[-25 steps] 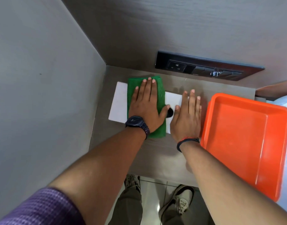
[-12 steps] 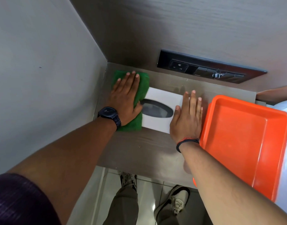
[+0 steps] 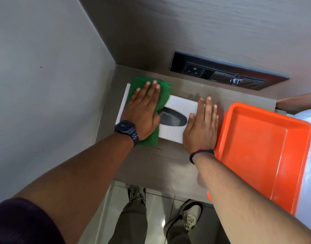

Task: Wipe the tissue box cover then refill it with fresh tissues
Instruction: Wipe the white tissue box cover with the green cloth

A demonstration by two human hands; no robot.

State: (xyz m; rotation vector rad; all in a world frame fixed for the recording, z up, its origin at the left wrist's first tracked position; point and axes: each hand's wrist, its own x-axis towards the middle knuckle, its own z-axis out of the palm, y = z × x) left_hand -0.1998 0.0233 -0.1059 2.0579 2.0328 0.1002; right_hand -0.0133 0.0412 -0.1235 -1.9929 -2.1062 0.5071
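A white tissue box cover [image 3: 181,106] with a dark oval slot lies flat on the brown shelf [image 3: 160,161]. A folded green cloth [image 3: 164,88] covers its left part. My left hand [image 3: 144,110], with a dark watch on the wrist, presses flat on the cloth, fingers straight. My right hand [image 3: 202,127] lies flat on the cover's right end and holds it down, thumb beside the slot. No tissues are in view.
An empty orange tray [image 3: 256,155] sits right of the cover, overhanging the shelf's front edge. A black socket panel [image 3: 221,74] is set in the back wall. A grey wall closes the left side. Another person's arm [image 3: 299,103] shows at far right.
My left hand swept the cloth left past the cover's end, then came back right onto its left part. My right hand has stayed on the right end.
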